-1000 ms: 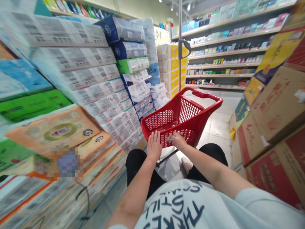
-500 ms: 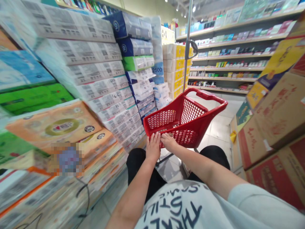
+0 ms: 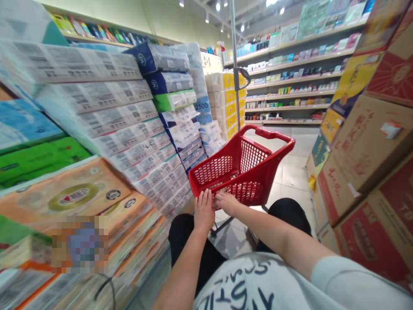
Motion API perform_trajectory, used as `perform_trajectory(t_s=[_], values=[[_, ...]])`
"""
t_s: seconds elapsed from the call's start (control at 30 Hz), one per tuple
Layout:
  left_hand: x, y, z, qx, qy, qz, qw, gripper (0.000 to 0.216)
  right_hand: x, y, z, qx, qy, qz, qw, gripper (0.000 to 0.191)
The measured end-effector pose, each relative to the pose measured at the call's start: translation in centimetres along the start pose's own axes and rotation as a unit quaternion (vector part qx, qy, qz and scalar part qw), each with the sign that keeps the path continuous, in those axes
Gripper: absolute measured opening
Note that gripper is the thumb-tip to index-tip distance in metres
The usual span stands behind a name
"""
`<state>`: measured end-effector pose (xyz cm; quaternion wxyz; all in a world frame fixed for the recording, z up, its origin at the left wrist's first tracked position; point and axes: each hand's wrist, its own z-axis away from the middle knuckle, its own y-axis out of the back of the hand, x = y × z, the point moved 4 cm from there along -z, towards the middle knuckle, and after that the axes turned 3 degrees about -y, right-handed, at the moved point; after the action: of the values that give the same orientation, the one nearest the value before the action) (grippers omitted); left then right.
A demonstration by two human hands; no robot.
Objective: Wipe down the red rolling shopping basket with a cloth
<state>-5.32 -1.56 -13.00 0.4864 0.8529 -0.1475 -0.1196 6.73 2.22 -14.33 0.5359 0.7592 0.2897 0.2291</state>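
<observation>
A red plastic shopping cart (image 3: 251, 192) with perforated walls stands just ahead of my knees, its handle at the far side. My left hand (image 3: 204, 211) lies over the near rim at the cart's left corner, fingers hooked onto the edge with their tips inside. Close beside it, my right hand (image 3: 227, 203) grips the same rim with curled fingers; its fingertips are partly hidden. A grey pole (image 3: 235, 56) with a dark hook-like bracket rises behind the cart's far end.
Tall stacks of wrapped tissue packs (image 3: 129, 116) and orange packs (image 3: 74, 189) line the left. Cardboard cartons (image 3: 361, 146) are piled on the right. Shelves of small goods (image 3: 290, 82) run along the back. Pale floor tiles (image 3: 287, 174) show between the stacks.
The view has tilted up and turned slightly right, so the stacks and cart sit lower and further left. Both hands keep their places on the cart's rim.
</observation>
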Motion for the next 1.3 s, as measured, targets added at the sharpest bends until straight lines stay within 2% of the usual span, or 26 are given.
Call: perform_trajectory(t_s=[0.1,0.2,0.27,0.4,0.47,0.53,0.67,0.73,0.8,0.87,0.93,1.07,1.13,1.2,1.3], values=[[0.2,-0.1,0.0,0.011,0.0,0.003,1.0,0.068,-0.1,2.4,-0.3,0.054,-0.011,0.009,0.998,0.023],[0.4,-0.1,0.0,0.012,0.001,0.007,1.0,0.066,-0.2,3.0,0.2,0.066,-0.023,0.007,0.998,0.025],[0.5,-0.1,-0.1,0.013,0.008,0.003,1.0,0.066,0.0,2.2,1.2,0.049,-0.031,0.002,0.998,0.026],[0.7,-0.1,0.0,0.013,0.009,-0.013,1.0,0.07,1.0,-0.9,3.2,-0.053,-0.066,-0.02,0.996,0.02],[0.7,-0.1,0.0,0.013,0.006,-0.021,1.0,0.071,1.5,-1.1,3.3,-0.059,-0.071,-0.032,0.995,0.017],[0.7,-0.2,0.0,0.015,0.009,-0.028,0.999,0.071,1.9,0.3,2.6,-0.011,-0.059,-0.032,0.998,0.018],[0.8,-0.4,0.0,0.01,0.011,-0.034,0.999,0.071,2.4,5.1,0.4,0.102,-0.039,-0.018,0.994,0.026],[0.8,-0.4,0.0,0.006,0.012,-0.034,0.999,0.072,2.6,7.0,-0.3,0.132,-0.033,-0.014,0.991,0.027],[0.8,-0.3,-0.1,0.0,0.014,-0.032,0.999,0.075,2.7,7.9,-0.4,0.146,-0.032,-0.008,0.989,0.029],[0.9,-0.2,-0.1,-0.007,0.012,-0.031,0.999,0.075,2.8,7.6,0.1,0.149,-0.038,-0.004,0.988,0.03],[0.9,0.0,-0.1,-0.004,0.013,-0.034,0.999,0.072,3.1,6.0,1.3,0.134,-0.05,-0.009,0.99,0.03],[1.0,0.0,-0.2,0.013,0.014,-0.038,0.999,0.068,4.1,1.2,4.3,0.036,-0.086,-0.048,0.994,0.021],[1.0,0.0,-0.2,0.017,0.011,-0.038,0.999,0.068,4.8,0.1,5.0,0.012,-0.109,-0.062,0.992,0.019],[1.1,-0.1,-0.3,0.02,0.012,-0.037,0.999,0.07,5.3,1.0,4.8,0.041,-0.118,-0.068,0.99,0.02],[1.3,-0.1,-0.3,0.021,0.019,-0.034,0.999,0.073,5.9,4.6,3.3,0.127,-0.101,-0.07,0.984,0.026]])
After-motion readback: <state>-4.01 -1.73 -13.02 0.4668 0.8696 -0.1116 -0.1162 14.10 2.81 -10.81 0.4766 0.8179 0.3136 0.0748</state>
